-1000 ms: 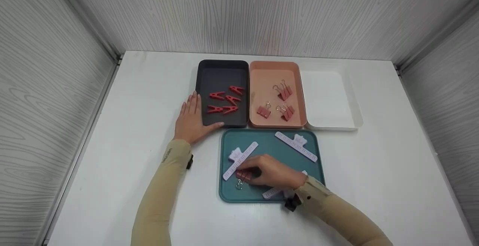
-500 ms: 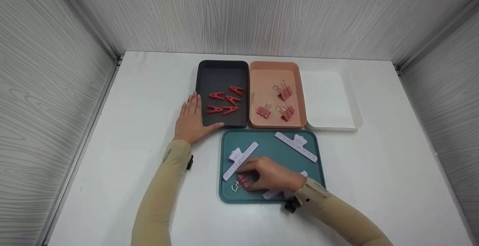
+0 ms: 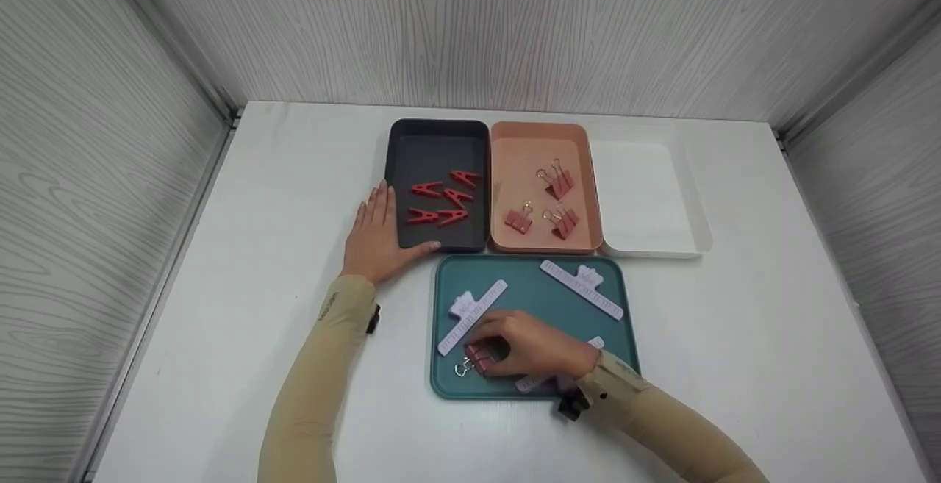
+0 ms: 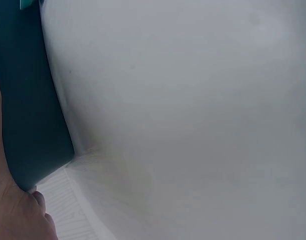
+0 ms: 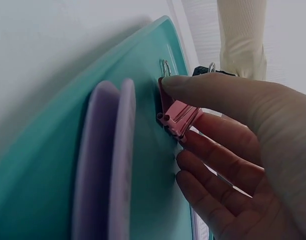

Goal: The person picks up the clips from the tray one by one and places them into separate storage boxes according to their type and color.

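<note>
My right hand (image 3: pixel 533 343) pinches a pink binder clip (image 3: pixel 479 358) between thumb and fingers, low over the teal tray (image 3: pixel 529 284). In the right wrist view the thumb lies against one side of the binder clip (image 5: pixel 177 112), and its wire handles point away from the palm. My left hand (image 3: pixel 376 237) lies with straight fingers along the left side of the dark tray (image 3: pixel 437 146), its thumb across the front corner. Lilac ruler clips lie on the teal tray: one at left (image 3: pixel 473 317), one at upper right (image 3: pixel 582 290), and one partly hidden under my right wrist.
Several red clothespins (image 3: pixel 425 216) lie in the dark tray. The peach tray (image 3: pixel 537 137) beside it holds pink binder clips (image 3: pixel 562 222). A white tray (image 3: pixel 647 196) stands at its right. Wood-grain panels (image 3: pixel 514 34) border the white table (image 3: pixel 294 174).
The binder clip has turned slightly in my right hand, its wire handles swinging a little to the left, and the hand has shifted slightly toward me. My left hand has stayed put.
</note>
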### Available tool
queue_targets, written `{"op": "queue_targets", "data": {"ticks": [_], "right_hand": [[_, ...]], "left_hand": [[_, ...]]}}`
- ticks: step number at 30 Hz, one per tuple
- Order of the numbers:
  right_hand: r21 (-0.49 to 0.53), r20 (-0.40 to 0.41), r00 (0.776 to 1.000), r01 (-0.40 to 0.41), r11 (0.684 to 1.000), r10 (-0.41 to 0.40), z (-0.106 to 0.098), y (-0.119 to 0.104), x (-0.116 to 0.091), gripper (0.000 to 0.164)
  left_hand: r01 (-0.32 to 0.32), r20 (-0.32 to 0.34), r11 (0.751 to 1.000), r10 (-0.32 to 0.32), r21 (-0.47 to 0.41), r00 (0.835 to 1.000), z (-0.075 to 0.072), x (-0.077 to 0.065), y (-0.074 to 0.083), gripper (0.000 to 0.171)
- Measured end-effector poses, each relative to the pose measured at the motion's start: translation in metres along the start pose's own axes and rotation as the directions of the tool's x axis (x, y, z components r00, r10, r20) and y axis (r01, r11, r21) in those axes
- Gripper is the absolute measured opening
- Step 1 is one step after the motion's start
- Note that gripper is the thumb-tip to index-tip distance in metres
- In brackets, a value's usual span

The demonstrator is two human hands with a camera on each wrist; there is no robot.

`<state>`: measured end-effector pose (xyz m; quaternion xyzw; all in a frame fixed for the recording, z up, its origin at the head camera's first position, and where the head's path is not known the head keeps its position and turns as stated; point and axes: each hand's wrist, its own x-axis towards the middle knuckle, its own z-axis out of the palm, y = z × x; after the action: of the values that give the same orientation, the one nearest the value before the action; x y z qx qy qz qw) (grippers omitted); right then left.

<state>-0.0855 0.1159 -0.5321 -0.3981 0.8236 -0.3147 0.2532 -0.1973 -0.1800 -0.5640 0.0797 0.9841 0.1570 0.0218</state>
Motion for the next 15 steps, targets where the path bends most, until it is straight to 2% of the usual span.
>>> {"op": "queue_targets", "data": {"ticks": [15], "right_hand": [[0.083,-0.013,1.0,-0.024,0.996,0.025,-0.0005,0.0042,-0.0019,0.042]], "left_hand": [[-0.008,-0.002,1.0,0.008,0.01,1.0,0.0004,0.0008,-0.0004,0.133]]}}
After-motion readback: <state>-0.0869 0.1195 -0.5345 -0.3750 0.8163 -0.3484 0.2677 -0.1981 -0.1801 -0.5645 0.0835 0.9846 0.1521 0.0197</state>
